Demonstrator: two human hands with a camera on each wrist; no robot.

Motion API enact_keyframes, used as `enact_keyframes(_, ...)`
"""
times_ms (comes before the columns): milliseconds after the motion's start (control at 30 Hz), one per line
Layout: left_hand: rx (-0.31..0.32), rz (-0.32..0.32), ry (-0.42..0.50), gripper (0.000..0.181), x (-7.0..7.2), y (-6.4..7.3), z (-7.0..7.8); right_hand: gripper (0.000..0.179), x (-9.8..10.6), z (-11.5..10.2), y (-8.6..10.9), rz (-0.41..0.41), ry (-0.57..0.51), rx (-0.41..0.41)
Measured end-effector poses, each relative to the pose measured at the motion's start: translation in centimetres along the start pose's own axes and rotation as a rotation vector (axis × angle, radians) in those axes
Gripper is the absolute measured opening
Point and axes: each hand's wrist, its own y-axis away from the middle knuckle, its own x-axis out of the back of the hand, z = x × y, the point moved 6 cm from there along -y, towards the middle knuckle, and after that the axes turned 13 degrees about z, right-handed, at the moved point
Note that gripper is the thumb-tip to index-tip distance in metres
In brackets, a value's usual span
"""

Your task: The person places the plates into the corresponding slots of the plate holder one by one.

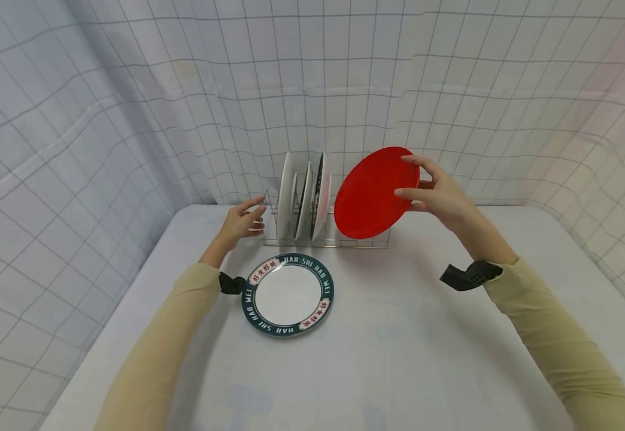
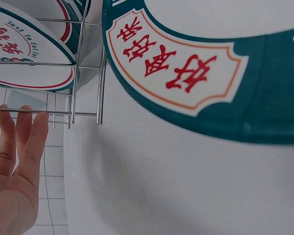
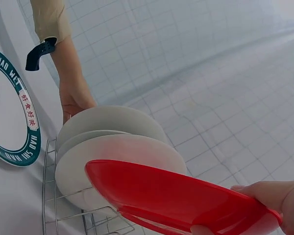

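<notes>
My right hand (image 1: 440, 194) pinches a red plate (image 1: 372, 194) by its right rim. The plate is tilted over the right part of a wire dish rack (image 1: 363, 243). In the right wrist view, thumb and fingers lie on opposite sides of its rim, and its near edge overlaps the rack wires. At the rack's left end is my left hand (image 1: 245, 220); in the left wrist view its nearly straight fingers (image 2: 37, 132) meet a rack wire. Several white plates (image 3: 120, 152) stand on edge in the left half of the rack, some with green and red print.
A white plate with a dark green patterned rim (image 1: 289, 330) lies flat on the white table (image 1: 377, 359), in front of the rack's left half. Behind and at both sides hangs a white checked cloth (image 1: 312, 78).
</notes>
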Motion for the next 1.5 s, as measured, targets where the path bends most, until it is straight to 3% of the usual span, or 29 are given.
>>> enact_keyframes(667,0.019,0.014,0.047,0.051,-0.4,0.0,-0.2,0.063,-3.8,-0.4,-0.2,0.029,0.121,0.099)
enact_keyframes(1067,-0.004,0.005,0.04,0.052,-0.2,0.2,0.1,0.061,-5.7,-1.6,-0.4,0.055,0.199,0.158)
enact_keyframes(1500,0.03,-0.007,0.045,0.051,0.0,0.7,0.8,0.06,-8.0,-2.9,-1.3,0.077,0.234,0.143)
